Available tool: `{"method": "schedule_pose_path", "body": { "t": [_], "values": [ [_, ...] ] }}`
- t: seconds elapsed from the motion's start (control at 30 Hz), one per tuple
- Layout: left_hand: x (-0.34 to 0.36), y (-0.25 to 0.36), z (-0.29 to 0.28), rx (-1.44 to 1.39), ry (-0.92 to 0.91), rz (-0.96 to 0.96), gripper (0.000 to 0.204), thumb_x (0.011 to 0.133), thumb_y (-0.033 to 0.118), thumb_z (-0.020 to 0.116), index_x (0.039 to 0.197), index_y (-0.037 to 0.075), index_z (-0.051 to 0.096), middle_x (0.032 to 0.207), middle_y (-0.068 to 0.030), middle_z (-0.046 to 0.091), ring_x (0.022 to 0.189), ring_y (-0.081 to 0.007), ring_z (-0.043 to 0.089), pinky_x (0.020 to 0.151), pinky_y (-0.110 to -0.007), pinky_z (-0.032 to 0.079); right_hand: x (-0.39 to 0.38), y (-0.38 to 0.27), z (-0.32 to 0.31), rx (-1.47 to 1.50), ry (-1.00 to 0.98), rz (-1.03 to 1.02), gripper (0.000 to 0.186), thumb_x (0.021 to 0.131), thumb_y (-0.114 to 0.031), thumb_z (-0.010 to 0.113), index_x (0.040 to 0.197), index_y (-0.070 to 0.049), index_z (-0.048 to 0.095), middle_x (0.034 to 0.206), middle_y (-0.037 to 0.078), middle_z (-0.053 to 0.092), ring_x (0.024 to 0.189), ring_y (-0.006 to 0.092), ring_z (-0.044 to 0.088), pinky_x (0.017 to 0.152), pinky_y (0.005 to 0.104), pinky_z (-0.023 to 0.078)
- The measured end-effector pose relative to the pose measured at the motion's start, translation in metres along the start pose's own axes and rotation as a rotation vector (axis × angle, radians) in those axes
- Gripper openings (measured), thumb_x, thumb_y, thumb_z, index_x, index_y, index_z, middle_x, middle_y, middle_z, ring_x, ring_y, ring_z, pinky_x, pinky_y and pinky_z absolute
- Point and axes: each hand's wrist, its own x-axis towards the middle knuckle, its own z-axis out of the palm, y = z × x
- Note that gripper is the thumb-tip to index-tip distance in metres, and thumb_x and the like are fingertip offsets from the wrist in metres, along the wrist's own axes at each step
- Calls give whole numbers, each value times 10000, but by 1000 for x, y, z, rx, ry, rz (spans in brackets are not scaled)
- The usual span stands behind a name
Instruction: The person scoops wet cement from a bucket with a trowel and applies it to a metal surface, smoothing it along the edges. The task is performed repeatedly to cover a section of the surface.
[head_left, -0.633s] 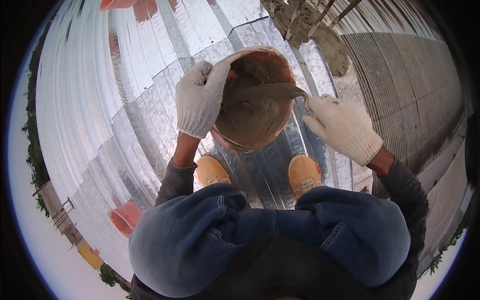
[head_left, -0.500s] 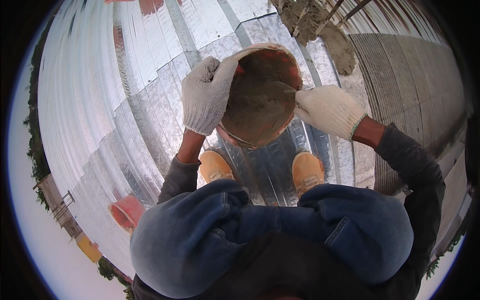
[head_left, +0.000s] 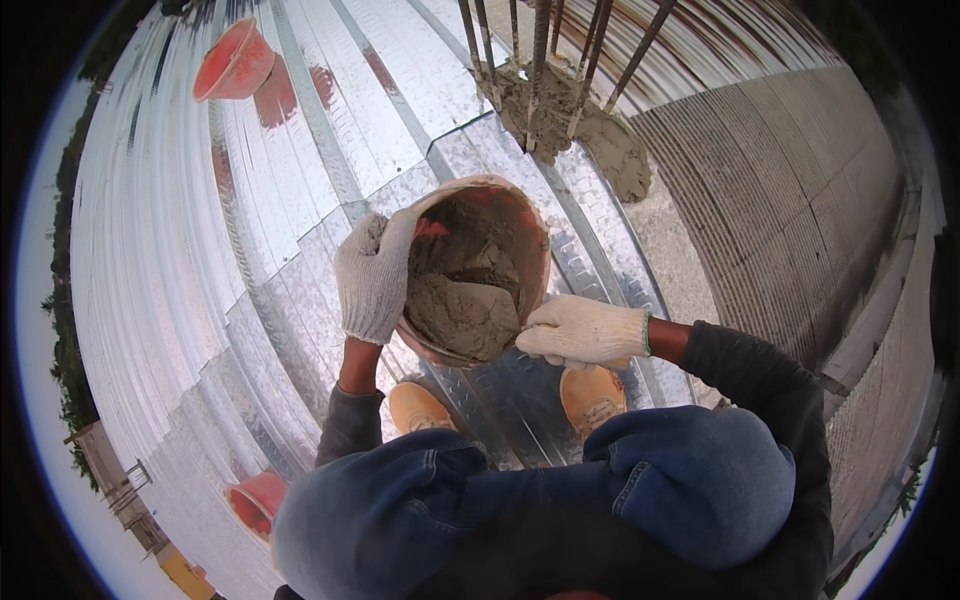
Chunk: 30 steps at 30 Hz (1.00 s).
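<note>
Orange bucket (head_left: 520, 225) of mortar, gloved hands, corrugated metal decking (head_left: 180, 250), rebar (head_left: 545, 50)

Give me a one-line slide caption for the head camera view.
Gloved left hand and right hand grip an orange bucket of wet mortar above corrugated metal decking.

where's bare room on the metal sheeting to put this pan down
Bare ribbed sheeting lies left of the mortar pan, between the two spare orange pans. Ahead it is crowded: rebar in a mortar heap. Boots fill the near side.
</note>
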Motion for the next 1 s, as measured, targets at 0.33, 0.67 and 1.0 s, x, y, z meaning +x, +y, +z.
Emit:
{"method": "schedule_pose_path", "body": {
  "t": [0.33, 0.67, 1.0],
  "values": [
    [23, -35, -30, -54, 9, -51, 424, 1119, 311, 715, 839, 5, 629, 780, 59, 535, 772, -52, 451, 642, -287, 409, -94, -6, -19, 145, 317, 58, 406, 1109, -385, 636, 950, -14, 682, 727, -2, 588, 553, 74, 535, 484, 277, 448],
    [27, -41, -26, -111, 12, -73, 411, 1126, 320, 707, 842, 30, 641, 785, 54, 549, 766, -48, 455, 649, -267, 403, -133, -3, -89, -139, 946, 75, 274, 1077, -299, 669, 920, -78, 628, 687, -18, 564, 540, 57, 529, 483, 245, 466],
    [23, -26, -22, -108, 44, -151, 374, 1125, 302, 707, 872, 29, 676, 814, 53, 583, 777, -48, 477, 674, -261, 422, 54, -25, -207, -822, 1253, -185, 323, 987, -194, 640, 1221, 29, 648, 1157, 299, 728, 1083, 473, 747, 931, 555, 612]
  ]
}}
